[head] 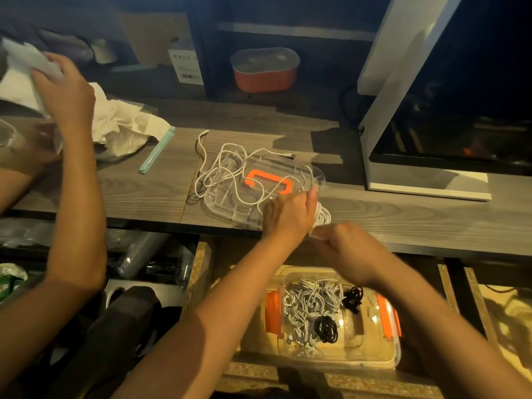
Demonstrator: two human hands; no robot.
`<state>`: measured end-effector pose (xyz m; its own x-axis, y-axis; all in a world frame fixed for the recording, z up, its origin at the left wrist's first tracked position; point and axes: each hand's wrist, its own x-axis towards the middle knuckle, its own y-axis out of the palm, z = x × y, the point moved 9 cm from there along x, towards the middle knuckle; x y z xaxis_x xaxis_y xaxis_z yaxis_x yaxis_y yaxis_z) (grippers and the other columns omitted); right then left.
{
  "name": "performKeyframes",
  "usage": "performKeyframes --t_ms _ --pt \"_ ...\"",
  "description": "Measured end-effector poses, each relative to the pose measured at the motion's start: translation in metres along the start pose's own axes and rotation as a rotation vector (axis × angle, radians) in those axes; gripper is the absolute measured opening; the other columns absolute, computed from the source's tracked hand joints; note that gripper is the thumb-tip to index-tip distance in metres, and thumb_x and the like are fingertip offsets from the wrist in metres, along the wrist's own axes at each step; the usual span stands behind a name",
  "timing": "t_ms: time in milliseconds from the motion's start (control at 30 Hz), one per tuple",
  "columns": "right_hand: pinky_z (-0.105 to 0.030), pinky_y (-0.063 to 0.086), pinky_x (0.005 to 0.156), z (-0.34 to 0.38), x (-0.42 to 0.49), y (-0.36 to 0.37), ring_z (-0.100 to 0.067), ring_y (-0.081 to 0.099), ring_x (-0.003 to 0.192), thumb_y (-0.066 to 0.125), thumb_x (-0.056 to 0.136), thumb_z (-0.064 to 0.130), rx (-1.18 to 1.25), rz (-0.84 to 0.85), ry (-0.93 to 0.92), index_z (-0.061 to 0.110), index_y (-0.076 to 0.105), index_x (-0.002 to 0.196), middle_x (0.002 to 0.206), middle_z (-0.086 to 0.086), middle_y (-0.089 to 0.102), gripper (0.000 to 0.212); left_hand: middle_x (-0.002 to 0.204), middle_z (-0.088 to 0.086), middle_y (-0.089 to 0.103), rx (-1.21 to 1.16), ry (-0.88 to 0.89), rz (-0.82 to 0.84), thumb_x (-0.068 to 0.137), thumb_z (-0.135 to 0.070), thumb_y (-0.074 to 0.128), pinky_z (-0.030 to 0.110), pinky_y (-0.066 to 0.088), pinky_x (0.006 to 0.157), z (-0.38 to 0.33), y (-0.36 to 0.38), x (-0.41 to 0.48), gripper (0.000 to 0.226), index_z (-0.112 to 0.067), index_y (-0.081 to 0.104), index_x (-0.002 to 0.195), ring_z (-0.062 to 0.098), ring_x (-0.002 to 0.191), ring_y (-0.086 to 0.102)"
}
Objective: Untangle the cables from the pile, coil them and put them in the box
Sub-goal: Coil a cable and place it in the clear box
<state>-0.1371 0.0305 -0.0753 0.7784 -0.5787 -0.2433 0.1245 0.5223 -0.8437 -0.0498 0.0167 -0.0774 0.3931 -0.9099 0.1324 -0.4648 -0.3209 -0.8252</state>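
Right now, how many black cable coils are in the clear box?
2. The nearer black coil lies at the front middle of the box, against the white cables; the farther black coil sits toward the right rear. Others may be hidden under the white cables.

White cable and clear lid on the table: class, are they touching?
Touching. Head view: the white cable lies across the clear lid, over its orange handle.

The lid (220, 210) lies on the desk (403, 223) at frame centre, with a loose cable (221, 168) spread over it. The left hand (290, 214) and right hand (351, 251) are at the lid's lower right corner. The box (395, 355) sits below the desk's front edge, lower centre-right, with coiled cables (311, 309) inside. A paper heap (121, 125) lies upper left. An appliance (426, 180) stands at right.
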Motion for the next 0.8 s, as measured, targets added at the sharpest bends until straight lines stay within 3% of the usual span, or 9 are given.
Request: performKeyframes --t_ms 67,167,267,367,467,567,633,733,800 --pt "-0.025 0.046 0.07 -0.009 0.002 -0.027 -0.009 0.056 0.079 0.051 0.095 0.019 0.064 -0.08 0.03 0.027 0.053 0.093 0.085 0.011 0.056 0.008 0.084 0.017 0.066 -0.043 0.065 0.062 0.103 -0.033 0.027 0.032 0.032 0.063 -0.002 0.006 -0.007 0.052 -0.004 0.065 0.083 0.033 0.078 0.061" --pt "-0.031 0.05 0.072 -0.029 0.006 -0.042 -0.011 0.055 0.085 0.057 0.092 0.023 0.08 -0.113 0.1 0.029 0.042 0.098 0.092 0.01 0.053 0.018 0.068 0.014 0.06 -0.207 0.119 0.142 0.098 -0.037 0.027 0.031 0.029 0.059 -0.005 0.014 -0.02 0.053 -0.01 0.059 0.067 0.03 0.065 0.056" --pt "-0.029 0.049 0.073 -0.036 0.01 -0.042 -0.01 0.055 0.085 0.052 0.095 0.02 0.101 -0.08 0.087 0.026 0.05 0.097 0.094 0.006 0.057 0.007 0.05 -0.002 0.045 -0.452 0.055 0.299 0.092 -0.045 0.028 0.032 0.028 0.055 -0.011 0.022 -0.028 0.049 -0.02 0.041 0.052 0.017 0.052 0.045" --pt "-0.017 0.038 0.061 -0.04 0.011 -0.037 -0.006 0.051 0.074 0.044 0.097 0.011 0.245 -0.028 0.084 0.019 0.054 0.096 0.084 0.007 0.055 0.014 0.042 -0.009 0.043 -0.742 -0.071 0.398 0.099 -0.041 0.035 0.03 0.031 0.056 -0.01 0.026 -0.032 0.052 -0.022 0.044 0.051 0.002 0.044 0.04" --pt "-0.023 0.045 0.07 -0.034 0.01 -0.022 -0.01 0.056 0.08 0.043 0.098 0.014 0.43 -0.015 0.06 0.021 0.054 0.093 0.087 0.005 0.058 0.014 0.053 -0.008 0.051 -0.903 -0.24 0.266 0.098 -0.046 0.036 0.027 0.038 0.061 -0.003 0.016 -0.03 0.049 -0.021 0.052 0.059 0.002 0.05 0.047" --pt "-0.022 0.046 0.076 -0.033 0.009 0.009 -0.001 0.055 0.081 0.042 0.099 0.018 0.394 0.006 0.066 0.033 0.053 0.094 0.087 0.013 0.057 0.019 0.065 -0.007 0.052 -0.969 -0.505 0.073 0.098 -0.045 0.035 0.017 0.041 0.059 0.011 0.012 -0.033 0.04 -0.024 0.049 0.066 0.001 0.058 0.052" --pt "-0.034 0.05 0.08 -0.031 0.005 0.033 -0.007 0.056 0.082 0.04 0.1 0.021 0.372 0.036 0.114 0.027 0.054 0.098 0.089 0.008 0.059 0.015 0.071 -0.004 0.055 -1.025 -0.685 -0.112 0.098 -0.047 0.034 0.02 0.043 0.058 0.029 0.011 -0.037 0.038 -0.025 0.049 0.071 0.007 0.066 0.056" --pt "-0.043 0.05 0.081 -0.017 -0.001 0.048 -0.012 0.056 0.083 0.039 0.101 0.026 0.414 -0.009 0.095 0.016 0.051 0.106 0.093 0.004 0.059 0.017 0.082 0.005 0.061 -1.072 -0.712 -0.264 0.099 -0.044 0.033 0.022 0.049 0.059 0.044 0.011 -0.038 0.036 -0.021 0.054 0.08 0.021 0.08 0.065" --pt "-0.041 0.048 0.077 -0.007 -0.004 0.047 -0.015 0.056 0.085 0.037 0.101 0.028 0.382 -0.033 0.043 0.017 0.046 0.107 0.097 0.001 0.06 0.015 0.073 0.004 0.062 -1.127 -0.699 -0.278 0.099 -0.041 0.035 0.021 0.05 0.049 0.046 0.014 -0.037 0.038 -0.018 0.057 0.078 0.015 0.064 0.065"
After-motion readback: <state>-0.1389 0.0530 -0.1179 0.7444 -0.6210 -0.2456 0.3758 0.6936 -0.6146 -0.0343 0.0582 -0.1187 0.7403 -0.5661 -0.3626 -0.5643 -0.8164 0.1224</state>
